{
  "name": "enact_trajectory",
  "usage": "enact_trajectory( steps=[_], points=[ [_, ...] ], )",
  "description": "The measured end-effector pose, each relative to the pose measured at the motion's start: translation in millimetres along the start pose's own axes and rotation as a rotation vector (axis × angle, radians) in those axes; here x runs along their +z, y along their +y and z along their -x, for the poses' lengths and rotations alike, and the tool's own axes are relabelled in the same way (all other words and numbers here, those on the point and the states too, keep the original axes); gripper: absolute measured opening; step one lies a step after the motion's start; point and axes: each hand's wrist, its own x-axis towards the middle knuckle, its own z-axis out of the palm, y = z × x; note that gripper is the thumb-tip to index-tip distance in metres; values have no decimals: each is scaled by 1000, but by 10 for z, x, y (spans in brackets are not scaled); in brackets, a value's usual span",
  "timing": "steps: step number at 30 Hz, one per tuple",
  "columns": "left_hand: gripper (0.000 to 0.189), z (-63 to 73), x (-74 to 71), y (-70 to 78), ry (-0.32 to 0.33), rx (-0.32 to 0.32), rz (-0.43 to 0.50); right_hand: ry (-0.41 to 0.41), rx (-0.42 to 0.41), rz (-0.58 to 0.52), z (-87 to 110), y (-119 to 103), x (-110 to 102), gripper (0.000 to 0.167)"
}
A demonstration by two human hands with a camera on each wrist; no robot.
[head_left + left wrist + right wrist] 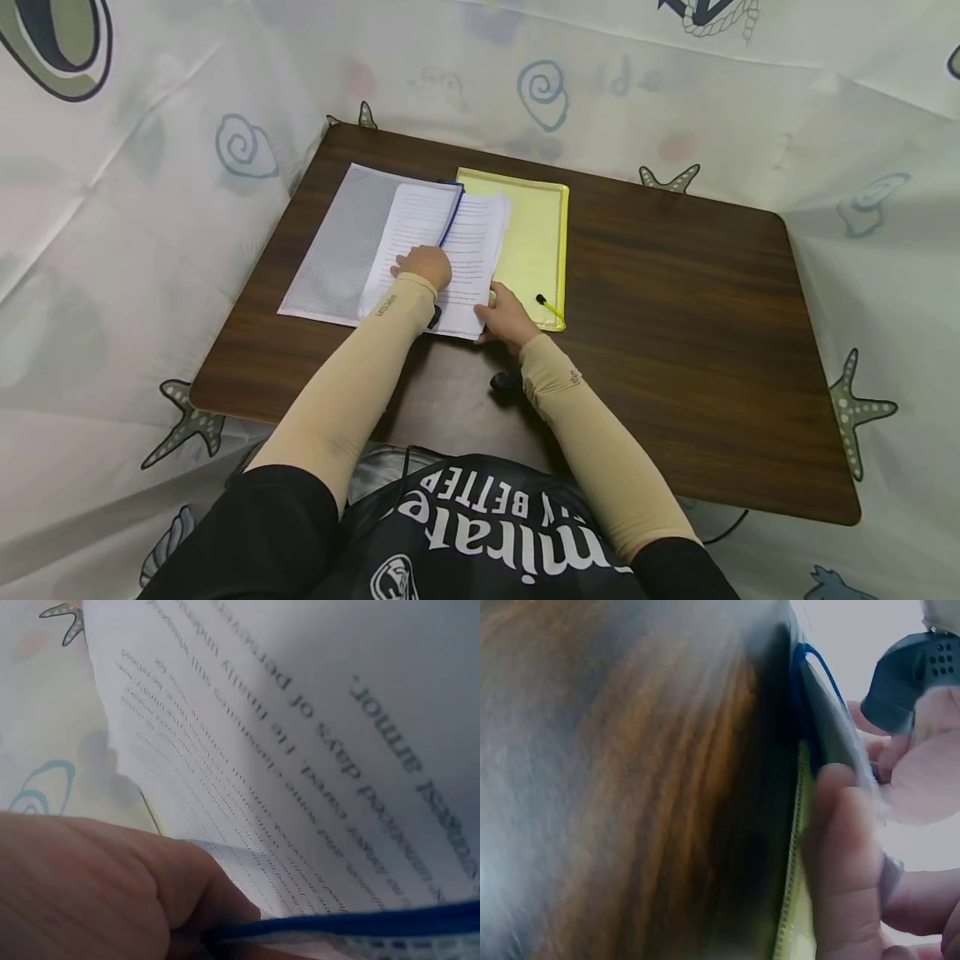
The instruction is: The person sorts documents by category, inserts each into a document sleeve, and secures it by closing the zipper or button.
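Observation:
A grey mesh zipper pouch (330,250) with a blue edge lies at the table's left. Printed papers (474,237) straddle that edge, part of them on the pouch's side and part sticking out to the right. My left hand (425,265) pinches the blue edge, thumb and fingers close together, as the left wrist view shows beside the printed text. At the lower right corner of the papers, my right hand (508,318) holds them between thumb and fingers. In the right wrist view, its fingers (847,870) lie along the outer side of the stack.
Under the papers' right side lies a yellow zipper pouch (534,242), with a yellow zipper pull (552,308) tipped in black at its lower corner. The dark wooden table (675,333) extends to the right. A patterned white curtain (450,100) surrounds it.

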Motion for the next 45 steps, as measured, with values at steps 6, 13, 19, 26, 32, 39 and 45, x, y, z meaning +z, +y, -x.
enact_trajectory(
  steps=[6, 13, 19, 26, 32, 39, 45],
  points=[
    [49, 17, 1, -41, -8, 14, -1, 10, -57, -14, -28, 32, 98, 53],
    [40, 38, 31, -68, 10, -19, -224, 77, -40, 11, -29, 70, 115, 57],
    [39, 99, 69, -27, 43, 13, -226, 140, -94, 83, -20, 65, 112, 58],
    [39, 126, 73, 28, 102, 58, -98, 132, -147, 90, -18, 52, 143, 62],
    [33, 234, 12, 48, 104, 215, -168, 92, -141, 93, -51, 15, 226, 62],
    [25, 306, -42, 64, 83, 322, -156, 63, -211, 335, -111, -134, 304, 47],
    [25, 381, -111, 45, 41, 281, -104, -77, -160, 302, -195, -238, 319, 28]
  ],
)
